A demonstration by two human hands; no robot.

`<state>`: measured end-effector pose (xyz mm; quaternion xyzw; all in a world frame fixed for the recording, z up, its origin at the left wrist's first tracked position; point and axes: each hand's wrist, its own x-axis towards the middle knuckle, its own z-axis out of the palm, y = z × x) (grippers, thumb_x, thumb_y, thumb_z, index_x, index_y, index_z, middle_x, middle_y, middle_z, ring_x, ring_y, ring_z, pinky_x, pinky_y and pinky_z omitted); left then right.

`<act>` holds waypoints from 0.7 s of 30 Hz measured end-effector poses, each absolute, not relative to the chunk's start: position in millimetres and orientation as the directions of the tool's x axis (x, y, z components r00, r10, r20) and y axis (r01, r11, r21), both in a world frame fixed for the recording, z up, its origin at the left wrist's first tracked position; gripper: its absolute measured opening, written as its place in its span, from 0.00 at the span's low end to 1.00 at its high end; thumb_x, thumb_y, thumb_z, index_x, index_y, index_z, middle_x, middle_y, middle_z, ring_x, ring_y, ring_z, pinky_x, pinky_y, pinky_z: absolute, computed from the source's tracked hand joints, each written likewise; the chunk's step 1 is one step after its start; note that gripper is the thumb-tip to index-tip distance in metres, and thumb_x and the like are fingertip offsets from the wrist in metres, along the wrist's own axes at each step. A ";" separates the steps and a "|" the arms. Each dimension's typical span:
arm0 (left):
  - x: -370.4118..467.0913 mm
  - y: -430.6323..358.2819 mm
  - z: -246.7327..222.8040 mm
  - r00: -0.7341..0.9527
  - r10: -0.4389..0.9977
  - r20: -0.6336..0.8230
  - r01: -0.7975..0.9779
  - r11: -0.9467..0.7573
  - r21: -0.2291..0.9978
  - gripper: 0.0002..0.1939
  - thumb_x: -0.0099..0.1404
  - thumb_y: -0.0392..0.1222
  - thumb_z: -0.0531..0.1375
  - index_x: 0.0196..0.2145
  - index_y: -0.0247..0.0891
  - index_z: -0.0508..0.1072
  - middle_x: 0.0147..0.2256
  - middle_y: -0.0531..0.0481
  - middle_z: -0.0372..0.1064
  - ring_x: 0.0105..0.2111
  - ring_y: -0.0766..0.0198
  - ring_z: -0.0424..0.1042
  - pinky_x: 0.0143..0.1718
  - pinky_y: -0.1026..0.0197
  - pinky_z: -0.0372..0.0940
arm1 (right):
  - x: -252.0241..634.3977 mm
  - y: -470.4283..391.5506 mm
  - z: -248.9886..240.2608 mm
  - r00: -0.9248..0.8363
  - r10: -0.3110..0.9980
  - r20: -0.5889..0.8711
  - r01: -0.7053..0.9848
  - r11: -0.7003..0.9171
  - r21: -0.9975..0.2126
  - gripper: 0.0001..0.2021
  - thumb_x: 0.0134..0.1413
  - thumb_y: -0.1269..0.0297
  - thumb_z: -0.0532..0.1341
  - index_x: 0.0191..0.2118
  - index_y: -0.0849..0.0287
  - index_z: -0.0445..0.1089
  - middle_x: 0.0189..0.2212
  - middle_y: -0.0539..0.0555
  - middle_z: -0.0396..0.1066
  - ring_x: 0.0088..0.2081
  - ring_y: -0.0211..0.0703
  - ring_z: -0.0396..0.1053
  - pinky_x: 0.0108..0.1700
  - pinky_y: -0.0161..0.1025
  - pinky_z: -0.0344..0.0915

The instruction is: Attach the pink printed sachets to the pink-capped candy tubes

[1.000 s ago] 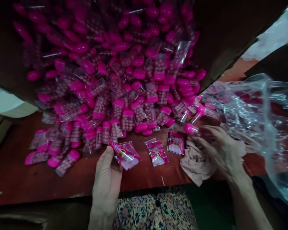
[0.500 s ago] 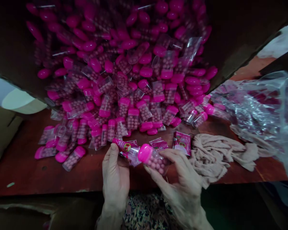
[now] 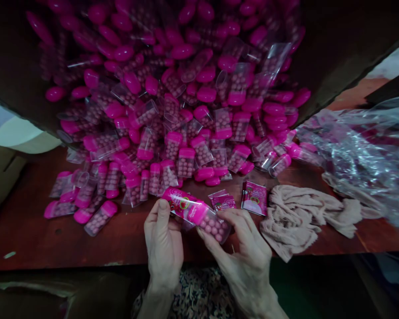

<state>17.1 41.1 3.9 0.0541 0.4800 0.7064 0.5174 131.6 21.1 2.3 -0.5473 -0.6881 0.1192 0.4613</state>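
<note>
The clear plastic container of pink balls (image 3: 215,227) is clamped by the right hand (image 3: 248,248), base toward four o'clock; its pink cap, toward ten, seems overlapped by the glossy pink printed sleeve (image 3: 177,203), pinched in the left hand (image 3: 164,243).

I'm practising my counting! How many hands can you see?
2: the left hand holds a printed pink wrapper, and the right hand holds a pink-capped bottle. No other hands show.

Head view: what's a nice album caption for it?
Left hand holds a pink printed plastic sleeve; right hand holds a pink-capped clear plastic bottle of small pink balls, partly inside it.
</note>
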 end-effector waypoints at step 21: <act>31.6 34.7 4.8 -0.197 0.856 -0.479 -0.713 0.210 0.669 0.09 0.51 0.35 0.66 0.32 0.35 0.74 0.30 0.48 0.75 0.32 0.61 0.75 0.41 0.57 0.67 | 127.4 18.1 -6.9 0.139 0.873 0.468 0.600 0.302 -0.741 0.11 0.47 0.72 0.64 0.36 0.57 0.63 0.30 0.51 0.64 0.33 0.41 0.66 0.32 0.38 0.69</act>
